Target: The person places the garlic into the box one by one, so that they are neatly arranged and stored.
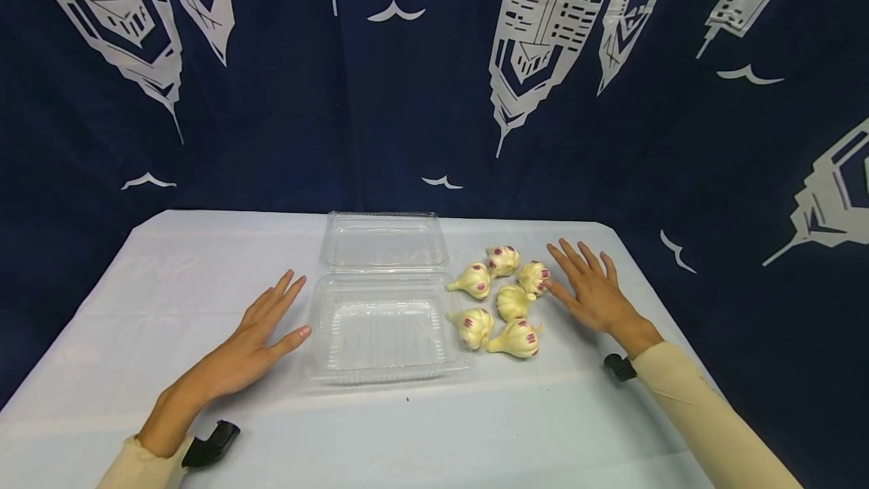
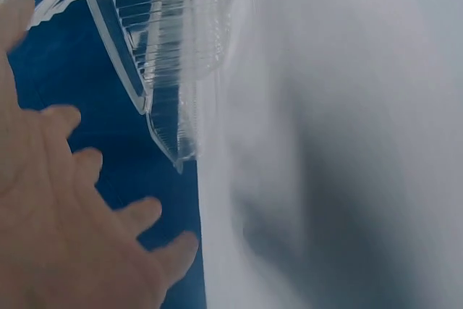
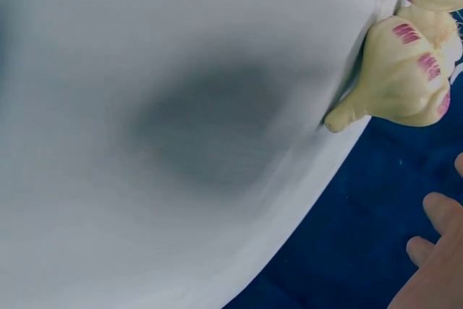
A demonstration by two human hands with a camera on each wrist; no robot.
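A clear plastic clamshell container lies on the table, its lid folded back behind the base. Several garlic bulbs, cream with purple patches, lie grouped at the container's right side. To the left of the container, my left hand hovers with fingers extended and holds nothing. My right hand is spread just right of the garlic, its thumb near the closest bulb; whether they touch I cannot tell. In the left wrist view the container shows beyond the fingers. A garlic bulb appears large in the right wrist view.
A white cloth covers the table. Behind it hangs a dark blue curtain printed with white buildings and birds. Black wrist cameras sit under the left wrist and the right wrist.
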